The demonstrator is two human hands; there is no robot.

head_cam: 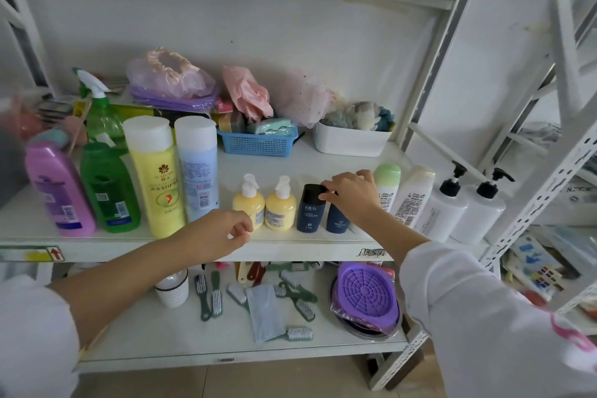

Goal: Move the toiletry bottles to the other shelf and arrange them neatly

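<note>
Loosely curled left hand [223, 233] holds nothing; right hand [350, 194] pinches one of two navy bottles [337, 215].

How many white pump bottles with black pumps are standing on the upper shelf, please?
2: one white pump bottle and a second stand side by side at the shelf's right end. None seem hidden.

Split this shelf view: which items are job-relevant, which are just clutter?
Job: purple bottle, green bottle, yellow bottle, blue bottle, two small yellow pumps, two navy bottles, two white pumps.

Clutter: blue basket, white tub, brushes, purple disc.
</note>
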